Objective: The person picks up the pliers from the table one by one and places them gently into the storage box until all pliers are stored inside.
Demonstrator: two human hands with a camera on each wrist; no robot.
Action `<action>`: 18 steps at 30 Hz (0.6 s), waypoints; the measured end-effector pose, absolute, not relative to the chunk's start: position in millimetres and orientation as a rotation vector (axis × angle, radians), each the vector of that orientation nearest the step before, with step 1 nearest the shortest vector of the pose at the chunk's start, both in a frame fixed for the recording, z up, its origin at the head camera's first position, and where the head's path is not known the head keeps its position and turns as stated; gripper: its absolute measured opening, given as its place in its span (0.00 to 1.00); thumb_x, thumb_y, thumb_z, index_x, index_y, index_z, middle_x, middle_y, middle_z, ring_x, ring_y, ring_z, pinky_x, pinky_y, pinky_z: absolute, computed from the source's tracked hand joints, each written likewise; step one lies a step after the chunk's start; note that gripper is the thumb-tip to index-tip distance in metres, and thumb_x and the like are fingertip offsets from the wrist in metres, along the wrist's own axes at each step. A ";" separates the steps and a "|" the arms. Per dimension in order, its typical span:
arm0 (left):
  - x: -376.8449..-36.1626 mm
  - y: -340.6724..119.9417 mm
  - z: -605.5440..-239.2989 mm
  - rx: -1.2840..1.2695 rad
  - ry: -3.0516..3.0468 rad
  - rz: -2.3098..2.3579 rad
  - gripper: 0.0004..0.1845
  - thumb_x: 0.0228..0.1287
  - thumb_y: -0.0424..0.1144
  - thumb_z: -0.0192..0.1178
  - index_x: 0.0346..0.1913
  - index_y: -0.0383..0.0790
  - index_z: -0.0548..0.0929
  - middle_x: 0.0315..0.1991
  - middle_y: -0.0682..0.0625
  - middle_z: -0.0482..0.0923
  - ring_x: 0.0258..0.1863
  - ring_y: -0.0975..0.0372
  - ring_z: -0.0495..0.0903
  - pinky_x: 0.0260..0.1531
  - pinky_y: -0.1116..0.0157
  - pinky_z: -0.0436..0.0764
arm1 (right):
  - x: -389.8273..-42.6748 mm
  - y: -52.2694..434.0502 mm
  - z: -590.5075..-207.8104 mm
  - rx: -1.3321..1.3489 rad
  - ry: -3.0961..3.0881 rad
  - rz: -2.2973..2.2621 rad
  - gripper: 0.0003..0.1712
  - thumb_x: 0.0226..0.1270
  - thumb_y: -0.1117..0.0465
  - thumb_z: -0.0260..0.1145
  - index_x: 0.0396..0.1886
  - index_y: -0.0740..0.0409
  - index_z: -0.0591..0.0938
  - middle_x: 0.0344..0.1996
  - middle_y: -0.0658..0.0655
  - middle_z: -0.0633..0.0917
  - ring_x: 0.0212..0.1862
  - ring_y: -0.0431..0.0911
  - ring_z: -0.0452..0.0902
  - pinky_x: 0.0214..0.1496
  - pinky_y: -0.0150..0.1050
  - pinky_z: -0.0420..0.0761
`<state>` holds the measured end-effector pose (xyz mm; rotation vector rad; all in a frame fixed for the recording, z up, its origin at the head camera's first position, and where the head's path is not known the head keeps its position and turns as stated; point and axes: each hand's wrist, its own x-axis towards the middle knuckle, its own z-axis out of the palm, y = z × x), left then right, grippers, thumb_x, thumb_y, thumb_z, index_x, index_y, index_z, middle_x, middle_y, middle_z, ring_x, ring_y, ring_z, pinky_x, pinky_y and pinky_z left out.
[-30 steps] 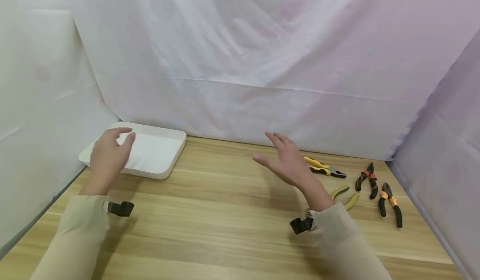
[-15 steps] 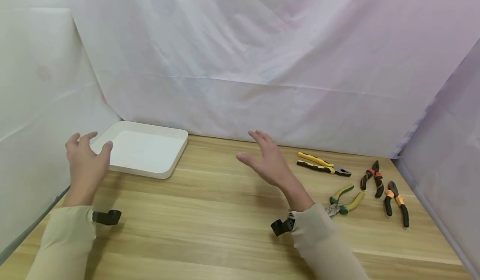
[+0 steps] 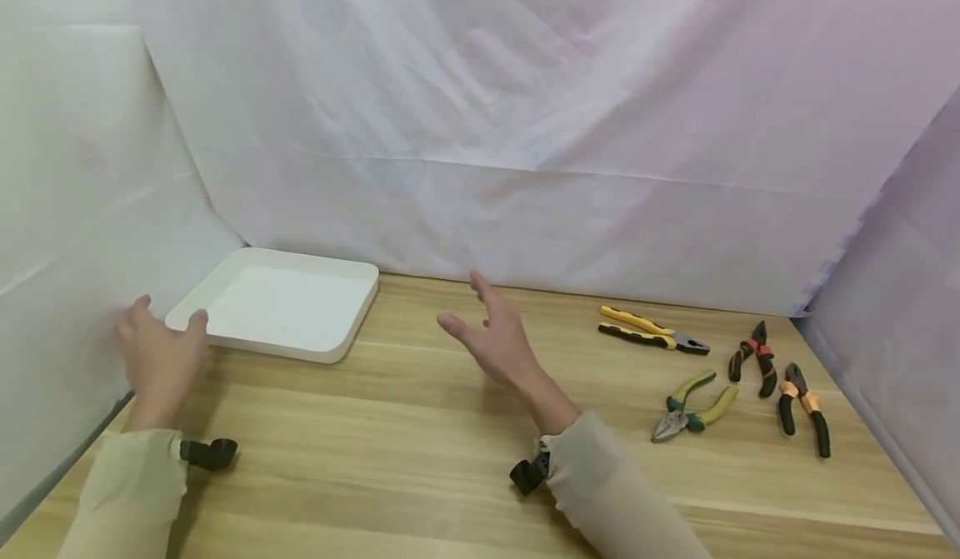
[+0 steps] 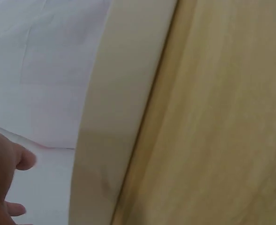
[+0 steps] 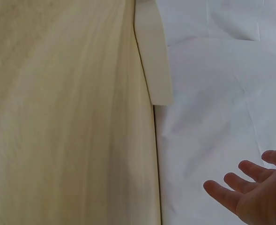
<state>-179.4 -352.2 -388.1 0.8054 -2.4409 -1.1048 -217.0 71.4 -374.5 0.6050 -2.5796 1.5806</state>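
We see the left hand (image 3: 159, 351), fingers relaxed and holding nothing, just beside the white tray's (image 3: 358, 319) near-left corner | right hand (image 3: 491, 338) spread wide above the worktop (image 3: 420, 426), empty | tray at far left, four pliers (image 3: 693, 405) well apart at right.

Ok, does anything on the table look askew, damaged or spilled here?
Nothing stands out. The white tray sits flat and empty at the back left, four pliers lie apart on the right, and both hands hold nothing.

White tray (image 3: 281, 305), pale wood-grain table (image 3: 450, 442), pliers (image 3: 648, 331) — yellow-black handles
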 end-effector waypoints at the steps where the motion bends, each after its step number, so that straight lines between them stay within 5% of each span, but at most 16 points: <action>1: -179.4 -353.2 -389.7 0.814 -2.420 -1.116 0.44 0.72 0.49 0.48 0.81 0.33 0.41 0.80 0.31 0.39 0.79 0.37 0.45 0.72 0.33 0.55 | -217.1 68.7 -376.7 0.615 -2.574 1.607 0.51 0.66 0.30 0.62 0.82 0.43 0.56 0.79 0.53 0.63 0.79 0.53 0.59 0.73 0.61 0.70; 6: -179.0 -357.2 -397.8 0.823 -2.350 -1.162 0.42 0.72 0.47 0.48 0.81 0.34 0.45 0.80 0.33 0.44 0.79 0.38 0.48 0.76 0.38 0.53 | -216.6 55.3 -387.9 0.647 -2.542 1.712 0.51 0.66 0.29 0.61 0.81 0.47 0.59 0.78 0.57 0.65 0.76 0.59 0.63 0.70 0.60 0.74; 18: -185.2 -366.5 -422.0 0.772 -2.288 -1.327 0.42 0.74 0.46 0.48 0.81 0.36 0.42 0.80 0.34 0.48 0.79 0.41 0.51 0.80 0.46 0.51 | -224.1 34.7 -414.6 0.699 -2.593 1.759 0.47 0.68 0.34 0.63 0.80 0.48 0.61 0.78 0.52 0.64 0.76 0.53 0.64 0.73 0.52 0.74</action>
